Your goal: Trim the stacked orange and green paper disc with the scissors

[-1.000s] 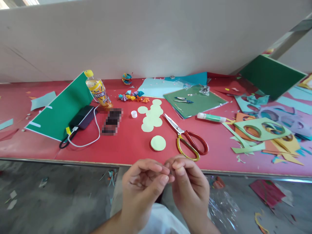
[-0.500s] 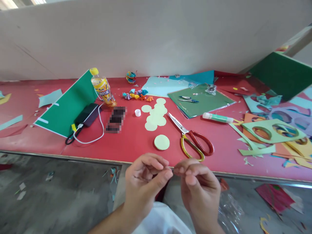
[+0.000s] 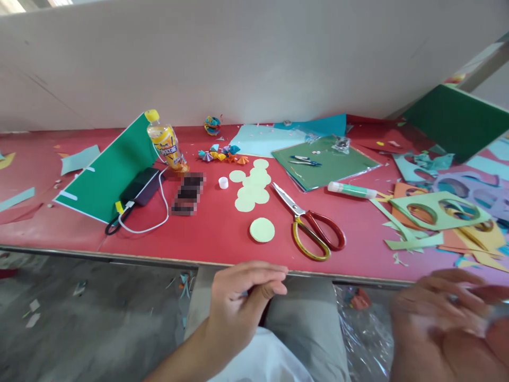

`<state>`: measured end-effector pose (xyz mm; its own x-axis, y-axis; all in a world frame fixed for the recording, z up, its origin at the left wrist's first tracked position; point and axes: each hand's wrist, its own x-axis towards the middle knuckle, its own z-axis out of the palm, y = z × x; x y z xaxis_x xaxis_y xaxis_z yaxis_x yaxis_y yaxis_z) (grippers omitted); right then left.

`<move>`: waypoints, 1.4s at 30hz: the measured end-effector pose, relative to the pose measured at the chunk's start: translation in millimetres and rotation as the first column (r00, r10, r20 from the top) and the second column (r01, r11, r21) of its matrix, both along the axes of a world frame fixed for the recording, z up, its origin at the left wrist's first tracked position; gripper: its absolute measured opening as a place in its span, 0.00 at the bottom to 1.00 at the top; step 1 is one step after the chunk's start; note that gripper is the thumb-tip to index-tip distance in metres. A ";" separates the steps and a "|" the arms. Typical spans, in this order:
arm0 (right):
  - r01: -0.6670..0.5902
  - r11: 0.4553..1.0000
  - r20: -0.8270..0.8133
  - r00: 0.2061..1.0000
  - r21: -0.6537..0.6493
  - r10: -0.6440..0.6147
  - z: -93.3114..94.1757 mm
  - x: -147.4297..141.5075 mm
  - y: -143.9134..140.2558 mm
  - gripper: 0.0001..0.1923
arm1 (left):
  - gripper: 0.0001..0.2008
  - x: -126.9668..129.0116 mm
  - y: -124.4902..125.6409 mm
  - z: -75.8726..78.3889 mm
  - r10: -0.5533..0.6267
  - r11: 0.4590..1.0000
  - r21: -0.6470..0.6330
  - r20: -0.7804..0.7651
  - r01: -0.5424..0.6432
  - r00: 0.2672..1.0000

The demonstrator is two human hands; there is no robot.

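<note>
The two hands are no longer pinched together in the lower middle of the frame. A moment ago their fingertips met there, as if they were holding a tiny bit of something. Now they are well apart.

The left hand (image 3: 242, 305) stays low in the middle, just under the edge of the red table (image 3: 214, 233). Its fingers are loosely curled and its thumb is near the fingertips. I cannot see anything in it.

The right hand (image 3: 441, 323) has swung off to the lower right corner. It is blurry because it is moving fast. Its fingers look spread out, but I cannot tell if it holds anything.

So the pinching work looks done, and it looks like the right hand is going for something on the right side.

The nearest paper piece is the single pale green circle (image 3: 262, 229), lying flat on the table just above the left hand. No hand touches it. More pale green circles (image 3: 251, 183) lie in a bunch a bit higher up. The red and yellow scissors (image 3: 314, 231) lie right of the single circle, untouched. A glue stick (image 3: 352, 189) lies farther right, and cut paper scraps (image 3: 429, 217) fill the right side of the table.
</note>
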<state>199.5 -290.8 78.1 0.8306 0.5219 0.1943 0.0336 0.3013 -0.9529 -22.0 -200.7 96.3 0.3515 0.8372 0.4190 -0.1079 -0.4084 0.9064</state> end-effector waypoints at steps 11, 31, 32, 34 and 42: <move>-0.486 0.829 0.538 0.637 -0.276 0.552 27.2 -66.0 16.0 0.11 | 0.08 -0.1 5.1 12.3 0.139 0.813 0.582 -0.208 0.008 0.968; -0.712 0.307 0.403 0.037 -0.632 0.914 58.1 -42.2 43.0 0.07 | 0.11 -14.6 5.6 37.7 -0.218 0.973 -0.054 -0.519 0.223 0.826; -0.715 0.298 0.403 0.025 -0.632 0.915 58.5 -41.7 44.1 0.07 | 0.11 -14.9 5.7 38.5 -0.234 0.971 -0.082 -0.517 0.224 0.824; -0.722 0.285 0.411 0.001 -0.630 0.912 59.3 -40.7 45.8 0.08 | 0.13 -15.1 5.9 39.7 -0.261 0.965 -0.128 -0.508 0.227 0.821; -0.712 0.286 0.495 -0.099 -0.641 0.863 63.1 -39.9 50.5 0.08 | 0.15 -15.1 7.0 41.9 -0.320 0.943 -0.249 -0.499 0.221 0.805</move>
<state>159.6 -240.3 141.2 -0.5887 0.7857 0.1901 0.4446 0.5111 -0.7356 -37.1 -193.7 138.2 0.6985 0.7147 -0.0363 0.3221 -0.2687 0.9078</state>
